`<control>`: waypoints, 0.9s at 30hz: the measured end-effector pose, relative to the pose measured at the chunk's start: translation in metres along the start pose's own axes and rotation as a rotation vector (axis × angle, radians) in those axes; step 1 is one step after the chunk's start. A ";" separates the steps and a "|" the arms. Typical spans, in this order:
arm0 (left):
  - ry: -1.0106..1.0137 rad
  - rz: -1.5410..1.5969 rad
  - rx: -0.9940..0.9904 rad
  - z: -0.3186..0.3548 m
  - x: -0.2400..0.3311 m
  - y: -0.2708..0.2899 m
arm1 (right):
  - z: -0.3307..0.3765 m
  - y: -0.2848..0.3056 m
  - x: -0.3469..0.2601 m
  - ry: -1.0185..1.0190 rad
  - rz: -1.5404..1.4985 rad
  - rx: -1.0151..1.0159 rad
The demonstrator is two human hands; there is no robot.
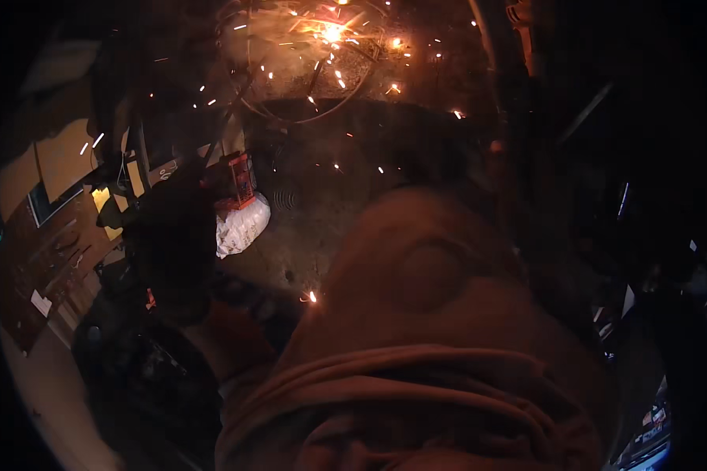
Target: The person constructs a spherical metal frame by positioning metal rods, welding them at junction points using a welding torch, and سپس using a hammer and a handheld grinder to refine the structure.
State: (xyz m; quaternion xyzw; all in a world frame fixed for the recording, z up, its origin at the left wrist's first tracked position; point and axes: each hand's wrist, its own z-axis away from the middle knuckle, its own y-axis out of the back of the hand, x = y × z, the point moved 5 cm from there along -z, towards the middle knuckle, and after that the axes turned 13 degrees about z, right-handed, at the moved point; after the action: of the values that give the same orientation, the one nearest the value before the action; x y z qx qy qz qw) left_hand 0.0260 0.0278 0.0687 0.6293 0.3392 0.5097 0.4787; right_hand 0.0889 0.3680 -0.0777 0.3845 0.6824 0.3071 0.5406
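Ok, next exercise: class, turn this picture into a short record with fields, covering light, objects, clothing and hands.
Light: bright glow at top, surroundings dark
Air: sparks scattered, many near the glow
Top: thin hoop curving below the glow
Left of centre: white bag, red object just above it in view
Clothing: folded cloth, lower middle
Hands: neither can be made out

White sack on the dark floor

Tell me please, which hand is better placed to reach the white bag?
Probably the left hand, judging by place alone: the white bag lies left of the picture's middle, on the person's left side. Neither hand can be made out in the dark, so I cannot tell how near each is.
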 end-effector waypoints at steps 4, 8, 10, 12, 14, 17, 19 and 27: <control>0.011 -0.015 -0.001 0.004 0.004 0.003 | 0.001 0.004 0.001 0.038 0.082 -0.008; 0.048 -0.061 -0.004 0.014 0.013 0.012 | 0.000 0.000 0.007 0.117 0.166 -0.051; 0.001 -0.003 -0.019 0.000 -0.004 0.001 | 0.003 -0.004 0.005 0.076 0.257 -0.079; 0.019 0.005 -0.015 0.002 -0.002 0.004 | -0.004 -0.003 0.001 0.053 0.168 -0.096; 0.031 0.010 -0.014 0.002 0.001 0.004 | -0.013 -0.002 -0.001 0.026 0.009 -0.078; 0.037 0.015 -0.015 0.003 0.002 0.004 | -0.019 -0.003 -0.002 -0.052 -0.169 -0.066; 0.040 0.026 -0.013 0.003 0.002 0.004 | -0.017 -0.004 0.000 -0.130 -0.183 -0.133; 0.119 0.024 -0.038 0.001 0.000 0.000 | -0.015 -0.007 -0.001 -0.240 -0.200 -0.188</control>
State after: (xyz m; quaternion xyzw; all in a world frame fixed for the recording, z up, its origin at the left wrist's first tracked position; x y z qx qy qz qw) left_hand 0.0266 0.0277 0.0691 0.5928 0.3496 0.5582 0.4634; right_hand 0.0727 0.3633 -0.0796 0.2966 0.6163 0.2661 0.6793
